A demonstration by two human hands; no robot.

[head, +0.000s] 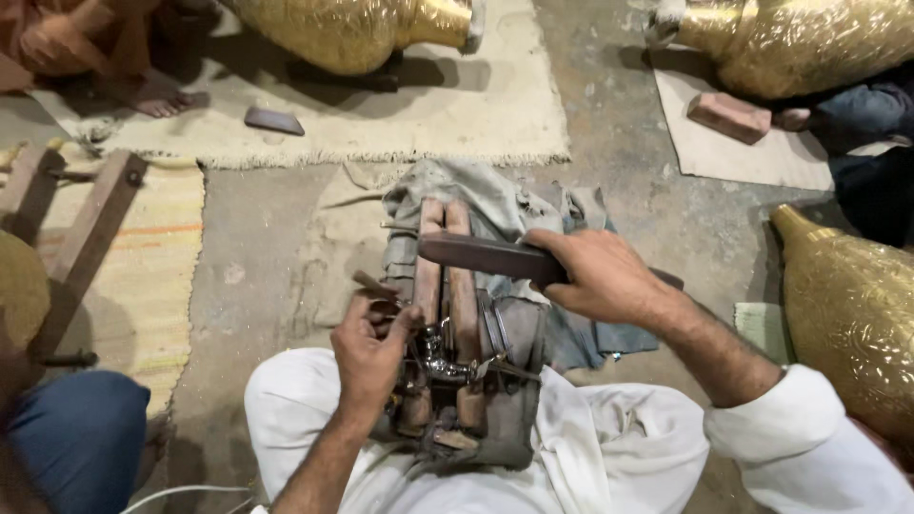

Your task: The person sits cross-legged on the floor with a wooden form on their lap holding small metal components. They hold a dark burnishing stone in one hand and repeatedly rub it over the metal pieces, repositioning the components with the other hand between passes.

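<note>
My right hand grips a long dark wooden bat, held flat above two upright wooden blocks. My left hand pinches a short thin metal tool just left of those blocks, its tip near a small shiny metal piece clamped between them. The blocks rest in grey cloth between my knees, which are in white trousers.
Large embossed brass vases lie at top centre, top right and right. A brick sits on a mat at top right. A wooden frame lies on the left. Another person's blue-clad knee is at lower left.
</note>
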